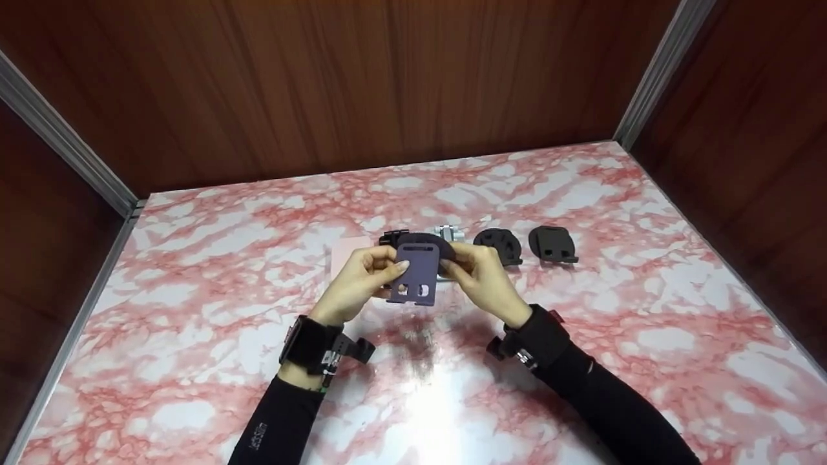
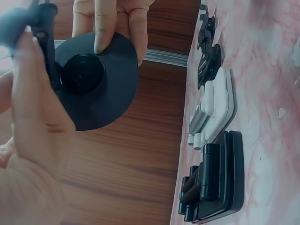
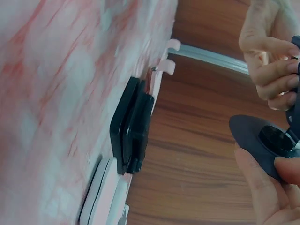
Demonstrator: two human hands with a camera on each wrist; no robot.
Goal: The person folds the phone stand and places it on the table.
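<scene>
Both hands hold one dark purple folding phone stand above the table. Its slotted plate (image 1: 417, 268), with two small square cutouts, faces the head camera. My left hand (image 1: 358, 281) pinches the plate's left edge, thumb on the front. On the other side, my right hand (image 1: 481, 278) grips the rounded base (image 2: 115, 89) behind the plate. A black round hub (image 2: 83, 74) sits on that base in the left wrist view. The right wrist view shows the right thumb and fingers (image 3: 255, 176) pinching the base's rim, with the left fingers (image 3: 276, 77) above on the plate side.
Behind the hands on the marbled table (image 1: 226, 258) lie a pink stand (image 1: 349, 250), a black folded stand (image 2: 218, 183) and a white one (image 2: 220, 105). Two dark folded stands (image 1: 497, 244), (image 1: 552, 244) lie to the right. Wood panels (image 1: 323, 84) enclose the table.
</scene>
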